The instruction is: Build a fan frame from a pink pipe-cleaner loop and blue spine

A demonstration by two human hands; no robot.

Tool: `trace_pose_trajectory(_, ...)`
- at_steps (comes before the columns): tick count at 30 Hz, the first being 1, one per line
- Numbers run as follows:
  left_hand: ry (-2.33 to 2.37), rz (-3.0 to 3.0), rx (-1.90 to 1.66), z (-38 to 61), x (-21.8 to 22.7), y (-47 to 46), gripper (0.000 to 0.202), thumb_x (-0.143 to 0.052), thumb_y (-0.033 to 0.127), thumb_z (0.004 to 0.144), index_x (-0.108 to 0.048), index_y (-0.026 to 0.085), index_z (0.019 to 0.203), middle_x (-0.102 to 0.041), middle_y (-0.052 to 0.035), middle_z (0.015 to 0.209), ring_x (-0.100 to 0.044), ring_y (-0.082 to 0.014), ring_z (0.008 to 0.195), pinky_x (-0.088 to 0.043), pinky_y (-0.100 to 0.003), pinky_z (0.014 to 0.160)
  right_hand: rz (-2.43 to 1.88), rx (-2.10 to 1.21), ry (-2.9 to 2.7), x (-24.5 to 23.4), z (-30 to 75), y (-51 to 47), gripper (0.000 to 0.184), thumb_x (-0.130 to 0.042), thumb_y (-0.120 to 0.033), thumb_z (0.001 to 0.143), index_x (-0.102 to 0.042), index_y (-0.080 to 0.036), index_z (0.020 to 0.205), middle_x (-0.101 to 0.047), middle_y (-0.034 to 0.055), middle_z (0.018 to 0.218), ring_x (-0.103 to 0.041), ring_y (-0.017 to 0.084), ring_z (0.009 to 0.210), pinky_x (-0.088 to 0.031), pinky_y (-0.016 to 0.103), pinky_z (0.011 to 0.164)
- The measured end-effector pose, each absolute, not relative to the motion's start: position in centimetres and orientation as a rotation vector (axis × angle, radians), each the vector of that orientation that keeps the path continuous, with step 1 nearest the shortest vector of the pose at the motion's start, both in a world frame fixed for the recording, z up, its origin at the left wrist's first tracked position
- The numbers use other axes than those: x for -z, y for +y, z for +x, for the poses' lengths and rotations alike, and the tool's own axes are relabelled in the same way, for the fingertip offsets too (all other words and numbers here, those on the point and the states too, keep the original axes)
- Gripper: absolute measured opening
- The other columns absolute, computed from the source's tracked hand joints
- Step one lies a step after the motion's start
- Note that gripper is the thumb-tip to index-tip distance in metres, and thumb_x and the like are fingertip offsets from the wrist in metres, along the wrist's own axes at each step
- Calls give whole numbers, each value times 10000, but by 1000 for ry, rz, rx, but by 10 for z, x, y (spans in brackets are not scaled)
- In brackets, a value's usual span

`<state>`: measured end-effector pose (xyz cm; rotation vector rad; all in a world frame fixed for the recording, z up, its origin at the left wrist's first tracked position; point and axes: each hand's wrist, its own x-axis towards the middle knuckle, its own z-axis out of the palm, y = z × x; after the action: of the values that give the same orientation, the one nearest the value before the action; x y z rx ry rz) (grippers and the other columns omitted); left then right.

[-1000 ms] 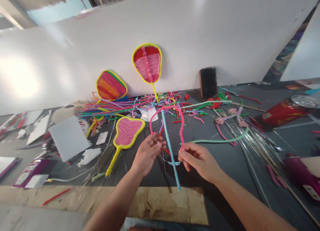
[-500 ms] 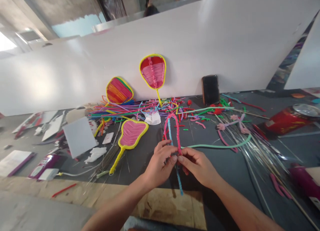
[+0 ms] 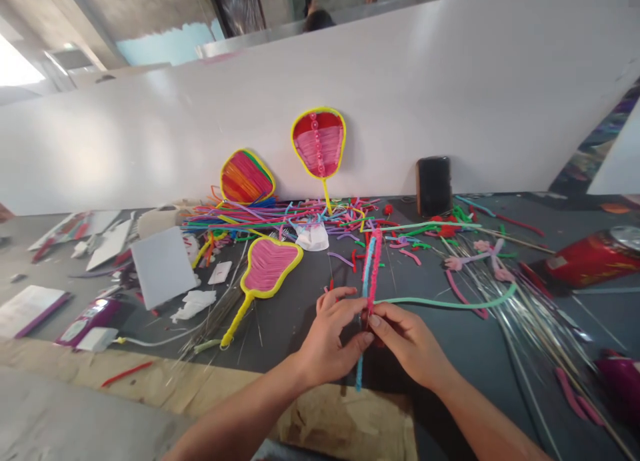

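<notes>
My left hand (image 3: 334, 338) and my right hand (image 3: 406, 341) meet over the dark table, fingertips pinched together on a pink pipe cleaner loop (image 3: 375, 264) that is squeezed narrow around a light blue pipe cleaner (image 3: 367, 271). The blue stem's lower end sticks out below my hands toward the table's front edge. A long mint green pipe cleaner (image 3: 450, 304) lies just right of my right hand. A pink woven fan with a yellow rim and handle (image 3: 267, 268) lies left of my left hand.
A heap of coloured pipe cleaners (image 3: 280, 216) runs along the white partition (image 3: 450, 94). Two finished fans (image 3: 319, 143) lean on it beside a black phone (image 3: 433, 186). Thin wires (image 3: 530, 314), a red can (image 3: 593, 260), white foam pieces (image 3: 161, 266). People beyond the wall.
The pink loop, wide a second ago, has been pressed flat against the blue stem. My hands have come together and pinch it at its base. The camera tilted up slightly.
</notes>
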<state>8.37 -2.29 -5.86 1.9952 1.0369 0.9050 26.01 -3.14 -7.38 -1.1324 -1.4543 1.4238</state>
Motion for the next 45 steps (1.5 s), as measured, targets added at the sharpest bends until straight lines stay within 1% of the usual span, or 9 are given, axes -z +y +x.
trace_pose_trajectory(4, 952, 2051, -987, 83, 62, -24, 372, -608, 196, 805, -577, 207, 1176, -650, -103, 1066, -490, -268, 1142, -361, -430, 973, -1147, -1328, -1538, 74, 260, -32, 249, -513, -408, 892, -640, -198, 849, -616, 17, 769, -544, 156, 703, -457, 245, 646)
trace_pose_trajectory(9, 928, 1997, -1003, 82, 59, -23, 344, -576, 237, 843, -581, 189, 1184, -621, -102, 1007, -547, -211, 967, -414, -382, 890, -1188, -1130, -1620, 71, 261, -32, 198, -531, -355, 886, -652, -206, 840, -656, 11, 767, -595, 155, 700, -472, 233, 664)
trace_pose_trajectory(12, 957, 1935, -959, 82, 58, -25, 338, -556, 242, 854, -592, 183, 1184, -628, -82, 912, -549, -196, 900, -412, -367, 851, -1183, -1087, -1651, 71, 261, -32, 172, -531, -323, 890, -651, -208, 849, -683, 23, 820, -630, 166, 753, -484, 240, 707)
trace_pose_trajectory(15, 1007, 1871, -932, 83, 60, -27, 338, -563, 259, 848, -601, 172, 1172, -642, -63, 822, -548, -188, 841, -398, -354, 817, -1177, -1026, -1684, 71, 261, -33, 152, -530, -299, 892, -638, -208, 836, -682, 19, 797, -631, 155, 719, -481, 231, 678)
trace_pose_trajectory(19, 972, 1802, -865, 84, 63, -28, 355, -508, 303, 890, -565, 170, 1215, -688, -33, 702, -573, -185, 808, -352, -373, 872, -1158, -925, -1742, 69, 262, -33, 148, -523, -269, 896, -617, -206, 800, -658, 5, 729, -609, 137, 659, -467, 219, 648)
trace_pose_trajectory(27, 959, 1592, -839, 84, 72, -27, 425, -498, 414, 901, -556, 162, 1238, -726, -57, 753, -623, -167, 759, -400, -344, 855, -1131, -751, -1799, 69, 261, -31, 131, -509, -231, 905, -608, -203, 824, -657, 8, 733, -614, 129, 650, -464, 217, 642)
trace_pose_trajectory(34, 963, 1493, -829, 85, 68, -27, 451, -513, 465, 882, -591, 150, 1195, -733, -80, 782, -621, -167, 756, -425, -328, 824, -1174, -663, -1778, 72, 263, -31, 70, -550, -228, 891, -610, -218, 856, -683, 4, 787, -639, 127, 690, -482, 218, 664)
trace_pose_trajectory(38, 959, 1451, -834, 85, 71, -26, 437, -520, 452, 883, -586, 155, 1196, -732, -76, 781, -623, -162, 752, -426, -325, 828, -1184, -560, -1770, 72, 264, -29, 18, -581, -223, 867, -587, -226, 884, -665, 2, 787, -620, 125, 648, -497, 227, 631)
trace_pose_trajectory(45, 951, 1440, -816, 85, 74, -28, 443, -531, 454, 876, -582, 166, 1209, -735, -76, 787, -632, -164, 761, -442, -322, 819, -1067, -342, -1804, 74, 267, -26, 195, -570, -176, 872, -564, -246, 1053, -666, 34, 908, -630, 128, 664, -526, 244, 631)
